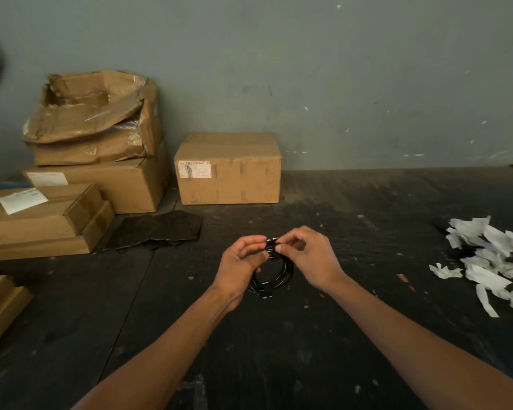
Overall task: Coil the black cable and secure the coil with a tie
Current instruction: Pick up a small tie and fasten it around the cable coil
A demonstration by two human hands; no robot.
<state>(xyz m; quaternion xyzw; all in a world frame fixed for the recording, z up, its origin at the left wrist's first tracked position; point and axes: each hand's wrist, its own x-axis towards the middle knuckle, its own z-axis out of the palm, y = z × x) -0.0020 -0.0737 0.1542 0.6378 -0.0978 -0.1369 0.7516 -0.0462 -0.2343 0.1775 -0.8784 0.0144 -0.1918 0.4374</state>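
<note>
A black cable (285, 275), wound into a small round coil, hangs between my hands above the dark table (338, 335). My left hand (239, 266) grips the coil's top left, thumb and fingers pinched on the strands. My right hand (307, 257) pinches a small tie (272, 243) at the top of the coil, next to my left fingertips. Pale glints show along the lower loops. The tie is mostly hidden by my fingers.
Cardboard boxes (228, 168) stand along the grey wall at the back left, with flatter cartons (39, 220) at the left edge. A black plastic sheet (157, 229) lies near them. A heap of white paper strips (495, 261) covers the right side.
</note>
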